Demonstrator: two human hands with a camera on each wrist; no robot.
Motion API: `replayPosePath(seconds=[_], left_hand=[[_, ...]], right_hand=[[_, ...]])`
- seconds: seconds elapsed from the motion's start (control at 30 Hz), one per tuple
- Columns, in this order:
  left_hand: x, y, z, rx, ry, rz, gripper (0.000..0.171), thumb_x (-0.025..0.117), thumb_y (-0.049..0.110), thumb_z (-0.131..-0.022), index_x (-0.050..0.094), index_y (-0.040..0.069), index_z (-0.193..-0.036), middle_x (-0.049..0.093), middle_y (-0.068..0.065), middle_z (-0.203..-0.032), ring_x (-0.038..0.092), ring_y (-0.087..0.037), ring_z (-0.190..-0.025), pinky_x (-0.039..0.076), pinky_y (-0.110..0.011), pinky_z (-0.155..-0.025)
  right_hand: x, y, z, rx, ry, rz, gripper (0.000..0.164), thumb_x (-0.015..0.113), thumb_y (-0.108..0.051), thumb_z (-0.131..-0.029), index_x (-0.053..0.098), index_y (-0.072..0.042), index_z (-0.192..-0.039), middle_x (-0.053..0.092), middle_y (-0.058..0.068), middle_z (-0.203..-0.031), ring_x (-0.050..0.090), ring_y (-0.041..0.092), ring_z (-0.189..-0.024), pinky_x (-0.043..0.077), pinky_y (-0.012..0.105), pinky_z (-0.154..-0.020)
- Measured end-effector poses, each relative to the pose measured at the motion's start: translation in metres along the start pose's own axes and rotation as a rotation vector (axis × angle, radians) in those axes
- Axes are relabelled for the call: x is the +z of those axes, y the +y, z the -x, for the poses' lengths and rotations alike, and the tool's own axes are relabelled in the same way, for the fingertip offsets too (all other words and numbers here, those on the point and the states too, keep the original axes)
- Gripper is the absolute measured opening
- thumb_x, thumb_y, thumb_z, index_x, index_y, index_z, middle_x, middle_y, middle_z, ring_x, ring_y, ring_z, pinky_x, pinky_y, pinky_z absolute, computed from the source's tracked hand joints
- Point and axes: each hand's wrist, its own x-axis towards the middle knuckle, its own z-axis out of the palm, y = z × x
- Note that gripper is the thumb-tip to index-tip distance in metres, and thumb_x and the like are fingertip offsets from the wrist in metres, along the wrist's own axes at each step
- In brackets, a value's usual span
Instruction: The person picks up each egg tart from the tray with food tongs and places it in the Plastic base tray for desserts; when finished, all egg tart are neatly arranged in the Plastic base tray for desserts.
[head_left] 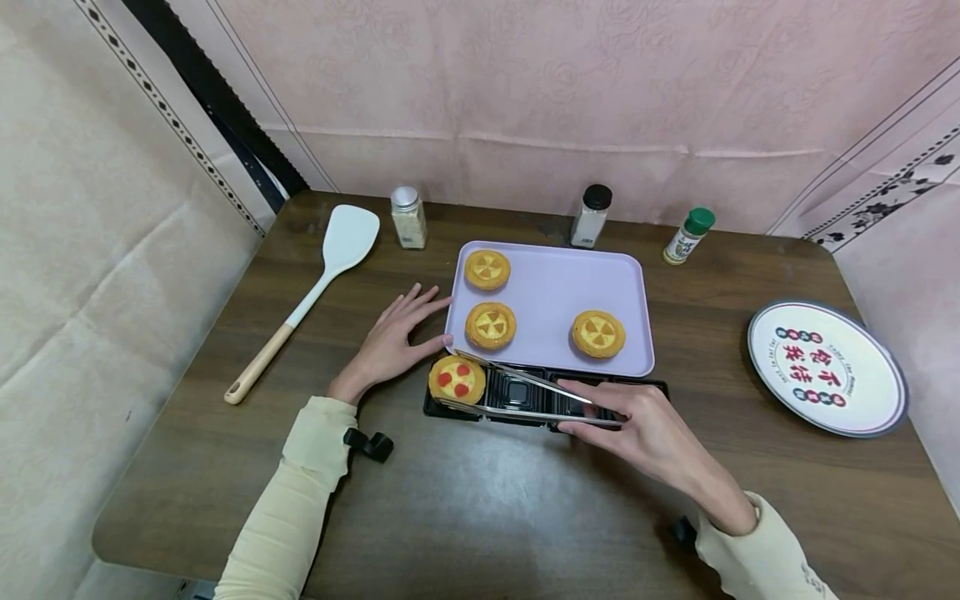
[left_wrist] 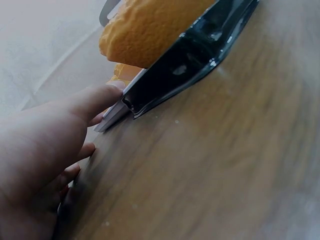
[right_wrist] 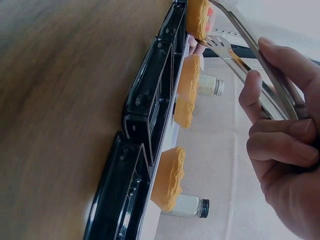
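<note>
metal tongs [right_wrist: 246, 34], gripped by the right hand [head_left: 647, 427], straddle the near-left tart [head_left: 457, 380]; the spread left hand [head_left: 393, 340] touches the lilac tray [head_left: 558, 287].

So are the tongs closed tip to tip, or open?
Open: the ends of the tongs stand apart, one on each side of the red-dotted tart.
</note>
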Motion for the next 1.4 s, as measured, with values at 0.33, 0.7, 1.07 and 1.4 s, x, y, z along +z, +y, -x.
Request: replayPosePath(seconds=[0.33, 0.7, 1.07, 1.4], left_hand=[[0.000, 0.000, 0.000, 0.005, 0.004, 0.007, 0.064, 0.059, 0.055, -0.093, 0.042, 0.031, -0.150, 0.030, -0.004, -0.158, 0.011, -0.025, -0.148, 0.007, -0.049, -0.117], [0.000, -0.001, 0.000, 0.012, 0.006, 0.002, 0.065, 0.060, 0.054, -0.093, 0.042, 0.030, -0.150, 0.030, -0.004, -0.158, 0.010, -0.025, -0.148, 0.007, -0.049, -0.117], [0.001, -0.001, 0.001, -0.012, -0.006, 0.000, 0.064, 0.058, 0.057, -0.093, 0.041, 0.033, -0.150, 0.029, -0.003, -0.158, 0.010, -0.024, -0.148, 0.006, -0.048, -0.117], [0.000, 0.000, 0.001, -0.002, 0.002, -0.003, 0.064, 0.059, 0.055, -0.093, 0.042, 0.031, -0.150, 0.030, -0.004, -0.158, 0.010, -0.024, -0.148, 0.007, -0.048, -0.117]], right_hand=[[0.000, 0.002, 0.002, 0.018, -0.007, 0.012, 0.045, 0.077, -0.032, -0.087, 0.067, -0.024, -0.129, 0.060, -0.019, -0.079, 0.054, 0.003, -0.067, 0.039, 0.018, -0.047], [-0.015, 0.001, -0.023, 0.079, 0.146, 0.058, 0.049, 0.079, -0.037, -0.084, 0.067, -0.022, -0.129, 0.063, -0.015, -0.080, 0.040, 0.006, -0.051, 0.033, 0.021, -0.039], [-0.008, 0.028, -0.089, 0.227, 0.322, 0.230, 0.053, 0.079, -0.041, -0.083, 0.070, -0.008, -0.124, 0.057, 0.000, -0.062, 0.041, 0.015, -0.052, 0.028, 0.030, -0.044], [-0.004, 0.031, -0.096, 0.225, 0.262, 0.209, 0.050, 0.080, -0.035, -0.083, 0.071, -0.003, -0.120, 0.047, -0.002, -0.055, 0.028, 0.011, -0.043, 0.025, 0.028, -0.039]])
